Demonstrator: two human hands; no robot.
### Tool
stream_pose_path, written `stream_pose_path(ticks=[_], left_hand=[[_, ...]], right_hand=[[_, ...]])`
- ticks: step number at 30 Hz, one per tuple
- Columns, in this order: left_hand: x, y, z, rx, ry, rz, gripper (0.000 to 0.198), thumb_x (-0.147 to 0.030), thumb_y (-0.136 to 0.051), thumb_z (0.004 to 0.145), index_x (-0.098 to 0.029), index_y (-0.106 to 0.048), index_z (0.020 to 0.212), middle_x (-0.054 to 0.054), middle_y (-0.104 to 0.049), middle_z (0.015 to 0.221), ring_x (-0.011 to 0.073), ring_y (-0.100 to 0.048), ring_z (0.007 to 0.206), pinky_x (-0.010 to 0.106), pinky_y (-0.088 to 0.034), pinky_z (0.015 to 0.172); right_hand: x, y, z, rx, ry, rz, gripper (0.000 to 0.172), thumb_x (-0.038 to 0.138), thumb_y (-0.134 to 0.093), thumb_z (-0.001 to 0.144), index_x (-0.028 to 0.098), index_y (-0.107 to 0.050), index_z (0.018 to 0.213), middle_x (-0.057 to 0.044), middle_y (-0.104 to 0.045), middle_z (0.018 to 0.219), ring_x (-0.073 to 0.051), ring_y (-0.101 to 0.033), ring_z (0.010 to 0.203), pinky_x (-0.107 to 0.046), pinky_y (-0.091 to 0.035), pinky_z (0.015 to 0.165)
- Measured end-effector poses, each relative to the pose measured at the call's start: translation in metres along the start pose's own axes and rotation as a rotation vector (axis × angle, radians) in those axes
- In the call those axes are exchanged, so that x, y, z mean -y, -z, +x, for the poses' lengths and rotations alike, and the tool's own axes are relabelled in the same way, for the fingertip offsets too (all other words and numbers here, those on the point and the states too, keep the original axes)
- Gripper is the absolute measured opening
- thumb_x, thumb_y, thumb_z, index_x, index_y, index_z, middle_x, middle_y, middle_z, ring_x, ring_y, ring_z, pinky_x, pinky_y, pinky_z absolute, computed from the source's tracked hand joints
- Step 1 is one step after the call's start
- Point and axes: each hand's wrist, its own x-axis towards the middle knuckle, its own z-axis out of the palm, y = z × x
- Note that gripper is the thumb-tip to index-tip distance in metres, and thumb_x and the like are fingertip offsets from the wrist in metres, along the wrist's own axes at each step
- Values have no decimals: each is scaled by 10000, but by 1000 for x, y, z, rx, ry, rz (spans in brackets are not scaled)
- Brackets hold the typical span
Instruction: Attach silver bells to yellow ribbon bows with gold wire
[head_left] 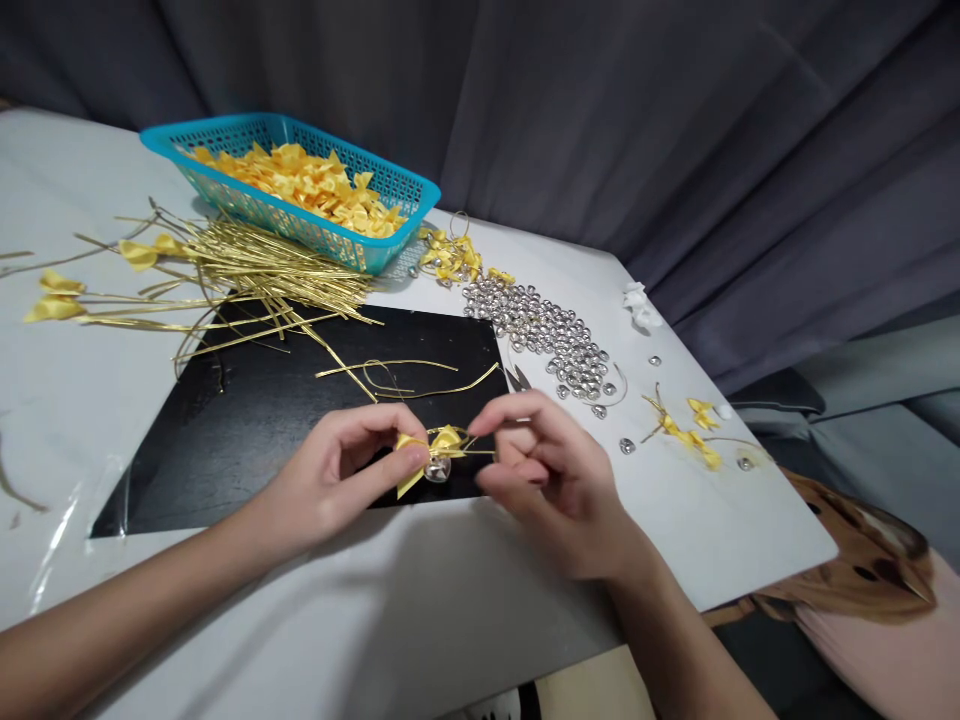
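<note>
My left hand (341,470) pinches a yellow ribbon bow (448,440) between thumb and forefinger. A round silver jingle bell (437,469) hangs at the bow's middle, and a thin gold wire tie (480,452) runs out from it to the right. Close by on that side is my right hand (551,470), its forefinger and thumb curved and apart, with the wire's end between them. The forefinger tip is right beside the wire loop; whether it touches is hard to tell. Both hands are over the front edge of a black board (300,440).
A blue basket (360,155) full of yellow bows stands at the back left. Before it lies a bundle of gold wire ties (277,265). Many silver bells (544,335) are heaped behind my right hand, near a dark pointed tool tip (517,379). Finished-looking bows (686,438) lie at right.
</note>
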Motion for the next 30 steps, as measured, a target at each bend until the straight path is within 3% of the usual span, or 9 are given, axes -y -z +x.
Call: stream_pose_path(ticks=[3,6,11,16,19,21,22,26,30], left_hand=[[0,2,2,-6,45,-22,167,-269,-611,815,-186,-619,670,-43,-544,595,87,-432,559,185,-320,516],[1,3,2,-25,93,-64,168,-303,-627,809,-193,-624,681,-41,-544,616,93,-427,585,194,-313,534],[1,1,3,-85,134,-165,172,-314,-645,779,-198,-629,652,-47,-512,590,97,-385,570,211,-288,524],[-1,0,3,-134,125,-179,137,-280,-640,776,-206,-638,660,-46,-522,610,103,-398,589,214,-300,548],[-1,0,3,-109,123,-148,146,-294,-625,797,-206,-639,681,-44,-525,623,106,-408,606,215,-303,563],[-1,0,3,-124,142,-172,148,-300,-636,783,-200,-631,675,-47,-513,613,103,-400,602,213,-304,565],[-1,-1,4,-142,157,-197,150,-302,-648,767,-195,-623,666,-48,-507,607,102,-397,600,212,-305,567],[-1,-2,6,-198,227,-291,182,-328,-699,700,-178,-605,655,-40,-524,620,108,-425,638,207,-326,599],[-1,-2,7,-195,254,-390,198,-332,-737,650,-171,-625,671,-26,-556,641,112,-444,652,207,-354,625]], right_hand=[[4,3,0,-88,-56,391,119,168,-444,854,243,-498,928,75,-294,542,-90,-245,472,-240,-207,453],[3,2,3,-185,-69,554,93,157,-485,847,245,-488,874,77,-308,558,-70,-234,461,-226,-199,446],[-3,-2,4,-208,-147,410,177,240,-583,871,278,-557,1042,50,-556,690,-32,-339,410,-194,-238,371],[-6,-4,1,-248,-90,389,102,275,-547,908,271,-649,914,28,-712,844,1,-392,339,-169,-291,328],[-3,-6,1,-374,59,351,106,241,-574,896,290,-664,869,54,-725,825,-48,-629,638,-180,-492,614],[-1,-8,1,-418,104,329,103,229,-583,892,283,-659,847,52,-725,779,-84,-638,942,-236,-459,882],[0,-9,1,-389,93,357,109,227,-570,900,277,-649,845,52,-718,736,-93,-628,985,-265,-427,941],[-3,-17,3,-154,-95,612,163,220,-472,944,246,-587,831,78,-606,540,-92,-635,625,-294,-479,794],[-14,-26,6,-204,-246,615,120,226,-502,916,211,-579,824,71,-545,567,-77,-560,581,-246,-455,704]])
